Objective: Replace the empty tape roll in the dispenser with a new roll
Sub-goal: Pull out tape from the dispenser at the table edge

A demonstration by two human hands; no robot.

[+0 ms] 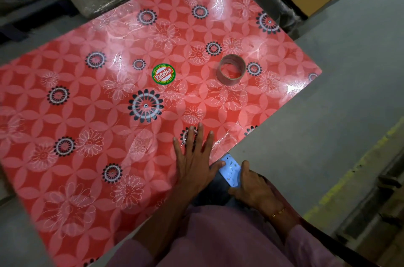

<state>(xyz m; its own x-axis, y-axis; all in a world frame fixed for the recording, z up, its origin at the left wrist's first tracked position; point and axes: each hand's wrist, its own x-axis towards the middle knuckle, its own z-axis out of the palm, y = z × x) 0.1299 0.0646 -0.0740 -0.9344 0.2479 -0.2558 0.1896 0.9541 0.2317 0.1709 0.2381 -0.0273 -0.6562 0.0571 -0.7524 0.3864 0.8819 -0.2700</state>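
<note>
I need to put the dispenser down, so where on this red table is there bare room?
Most of the table is bare: the whole stretch left of the round sticker, and the patch between the empty tape core and your left hand. The near right edge is crowded, where the right hand grips the blue dispenser.

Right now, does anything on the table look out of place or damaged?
Mostly fine. The core stands alone on the table, apart from both hands. The clear film over the tabletop is wrinkled and lifting at the near edge, beside the flat left hand. The right hand holds the blue dispenser off the table's edge.
</note>
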